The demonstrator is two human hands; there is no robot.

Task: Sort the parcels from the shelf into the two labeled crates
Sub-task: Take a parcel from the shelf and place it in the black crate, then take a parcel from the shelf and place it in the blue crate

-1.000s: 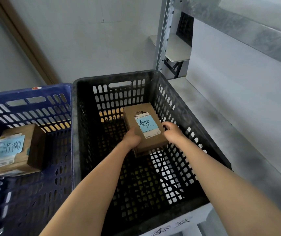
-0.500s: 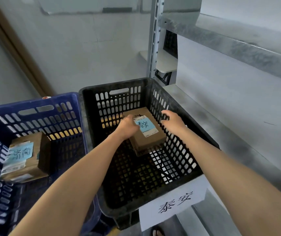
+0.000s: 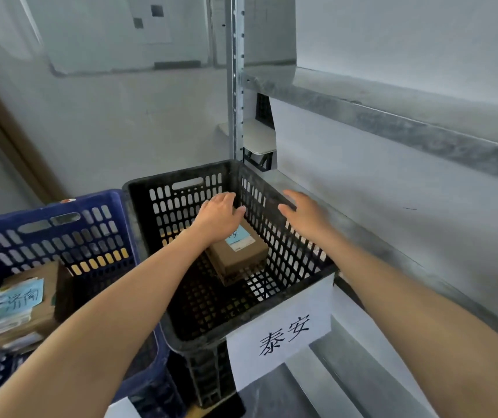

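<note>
A small brown parcel (image 3: 240,256) with a blue label lies on the floor of the black crate (image 3: 181,331), which carries a white paper sign (image 3: 284,333) on its front. My left hand (image 3: 219,217) hovers above the parcel with relaxed fingers and holds nothing. Over the crate's right rim my right hand (image 3: 305,214) is raised, fingers spread, also holding nothing. A second brown parcel (image 3: 27,306) with a blue label sits in the blue crate (image 3: 90,206) on the left.
A grey metal shelf (image 3: 392,251) runs along the right beside the black crate, with another shelf board (image 3: 407,128) above it. An upright post (image 3: 237,86) stands behind the crate. A pale wall is behind both crates.
Both hands have let go of the parcel, which now lies in the black crate. The hands have lifted up and away, and the view has tilted upward.
</note>
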